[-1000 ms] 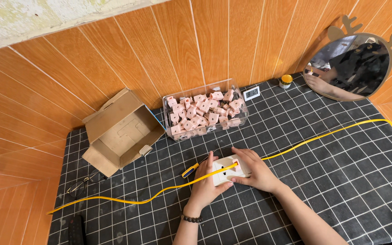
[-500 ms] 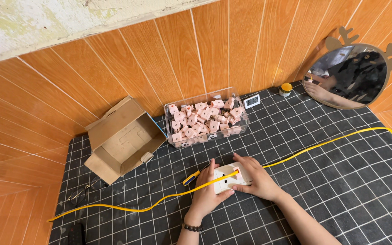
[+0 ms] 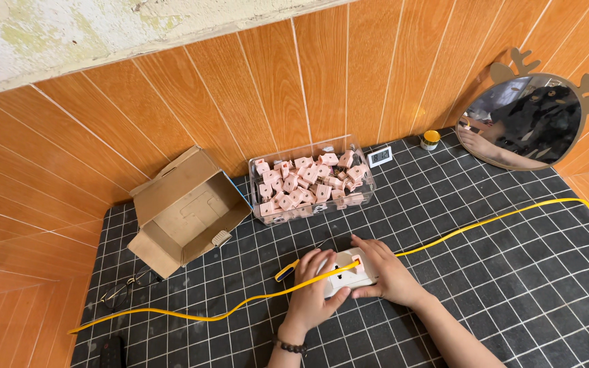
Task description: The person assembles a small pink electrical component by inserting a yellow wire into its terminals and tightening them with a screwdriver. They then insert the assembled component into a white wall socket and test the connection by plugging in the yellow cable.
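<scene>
Low in the middle of the frame, fingers (image 3: pixel 322 262) of the left hand (image 3: pixel 311 300) curl over a white socket plate (image 3: pixel 349 272); the right hand (image 3: pixel 386 272) grips its other side; a yellow strip (image 3: pixel 485 221) crosses the plate and runs off both ways over the black gridded bench (image 3: pixel 512 300); above stand a clear box of pink parts (image 3: pixel 311 180) and an open carton (image 3: pixel 182 208).
</scene>
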